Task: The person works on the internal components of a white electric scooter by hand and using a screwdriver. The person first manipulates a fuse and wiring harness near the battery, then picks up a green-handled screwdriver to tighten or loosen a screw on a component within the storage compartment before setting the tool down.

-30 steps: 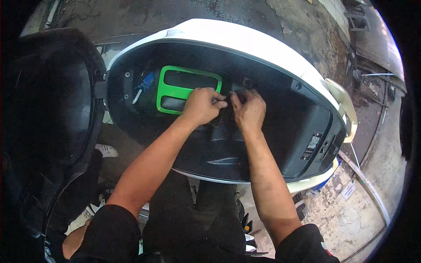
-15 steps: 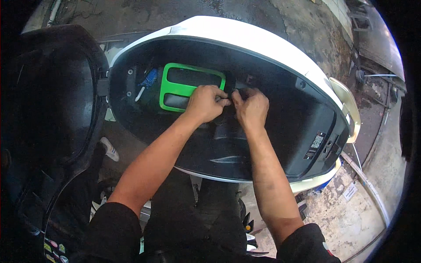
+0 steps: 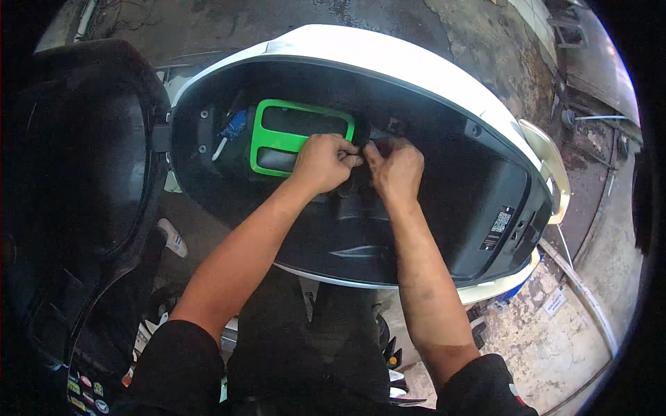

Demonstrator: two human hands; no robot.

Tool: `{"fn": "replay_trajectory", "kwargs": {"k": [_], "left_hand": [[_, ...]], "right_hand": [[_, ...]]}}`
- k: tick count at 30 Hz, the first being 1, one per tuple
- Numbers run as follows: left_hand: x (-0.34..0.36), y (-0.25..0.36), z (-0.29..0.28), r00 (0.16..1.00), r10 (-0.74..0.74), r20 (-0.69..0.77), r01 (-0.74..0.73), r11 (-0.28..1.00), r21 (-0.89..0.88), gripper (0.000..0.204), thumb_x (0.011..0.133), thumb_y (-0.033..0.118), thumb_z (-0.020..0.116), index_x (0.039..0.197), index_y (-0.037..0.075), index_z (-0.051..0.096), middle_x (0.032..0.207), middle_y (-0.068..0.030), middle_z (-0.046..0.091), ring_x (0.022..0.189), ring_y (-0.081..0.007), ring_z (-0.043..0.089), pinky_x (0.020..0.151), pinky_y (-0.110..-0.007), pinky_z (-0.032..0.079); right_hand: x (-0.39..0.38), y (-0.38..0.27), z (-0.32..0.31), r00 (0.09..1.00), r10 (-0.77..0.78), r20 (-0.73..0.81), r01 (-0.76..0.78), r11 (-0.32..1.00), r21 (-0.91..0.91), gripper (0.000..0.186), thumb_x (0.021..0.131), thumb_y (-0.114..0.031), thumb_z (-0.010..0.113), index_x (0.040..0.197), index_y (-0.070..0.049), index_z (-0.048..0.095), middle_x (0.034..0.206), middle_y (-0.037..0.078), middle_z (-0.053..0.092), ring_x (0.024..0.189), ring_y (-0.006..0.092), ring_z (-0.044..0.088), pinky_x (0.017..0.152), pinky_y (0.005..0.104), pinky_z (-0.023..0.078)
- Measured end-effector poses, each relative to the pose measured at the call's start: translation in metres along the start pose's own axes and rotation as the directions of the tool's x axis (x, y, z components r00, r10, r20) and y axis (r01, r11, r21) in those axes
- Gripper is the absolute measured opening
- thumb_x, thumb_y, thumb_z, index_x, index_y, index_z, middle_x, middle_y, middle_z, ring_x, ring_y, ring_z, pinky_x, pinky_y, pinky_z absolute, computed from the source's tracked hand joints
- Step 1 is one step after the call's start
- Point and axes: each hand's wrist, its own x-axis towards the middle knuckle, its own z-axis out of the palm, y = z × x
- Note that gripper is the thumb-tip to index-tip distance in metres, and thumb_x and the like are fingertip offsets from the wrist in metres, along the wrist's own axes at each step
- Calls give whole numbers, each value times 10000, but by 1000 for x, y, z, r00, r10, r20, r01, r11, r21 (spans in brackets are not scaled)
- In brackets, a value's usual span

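Observation:
Both hands are inside the black storage compartment (image 3: 458, 187) of a white scooter, their fingertips nearly meeting. My left hand (image 3: 325, 164) is closed in a pinch over the right edge of a bright green frame (image 3: 258, 139) with two long openings. Just to the right, my right hand (image 3: 399, 168) pinches with thumb and fingers too. Whatever lies between the fingertips is small and dark, and I cannot make it out. Left of the green frame lies a tool with a blue handle (image 3: 236, 123) and a pale tip, on the compartment's floor.
At the left stands the raised black seat (image 3: 83, 152), hinged to the compartment. A pale grab rail (image 3: 548, 166) curves round the scooter's right end. Below the seat shows a shoe (image 3: 173, 238). A white pipe (image 3: 590, 298) runs along the ground at the right.
My hands keep nearly the same pinched pose, with only tiny finger shifts. The whole view has moved very slightly.

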Motion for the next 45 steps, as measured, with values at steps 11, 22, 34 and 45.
{"fn": "replay_trajectory", "kwargs": {"k": [11, 22, 34, 45], "left_hand": [[-1, 0, 1, 1000, -26, 1, 26, 999, -22, 232, 753, 176, 797, 913, 14, 753, 816, -154, 690, 700, -282, 665, 657, -373, 509], [0, -3, 2, 1000, 5, -11, -5, 1000, -21, 227, 758, 169, 786, 911, 7, 746, 810, -155, 683, 707, -286, 670, 660, -379, 513], [0, 0, 1, 1000, 6, -9, -6, 1000, 0, 204, 756, 180, 782, 895, 33, 754, 819, -157, 687, 722, -314, 669, 668, -390, 517], [-1, -4, 4, 1000, 2, -31, -3, 999, -54, 199, 747, 166, 779, 884, 23, 749, 790, -144, 678, 694, -291, 657, 652, -390, 506]], "right_hand": [[0, 2, 4, 1000, 9, 18, -9, 1000, 27, 222, 783, -161, 729, 854, 48, 704, 868, 257, 670, 858, 432, 663, 766, 479, 520], [-1, 8, 7, 986, -151, -65, 150, 988, -29, 247, 802, -215, 721, 836, 28, 701, 837, 261, 661, 804, 431, 657, 732, 486, 513], [0, 8, 8, 988, -139, -60, 138, 990, -11, 260, 811, -225, 693, 791, 34, 691, 817, 270, 649, 806, 431, 647, 741, 494, 508], [0, 4, 9, 992, -107, -70, 103, 993, -55, 229, 774, -199, 727, 824, 25, 734, 833, 252, 680, 784, 415, 672, 718, 463, 517]]}}
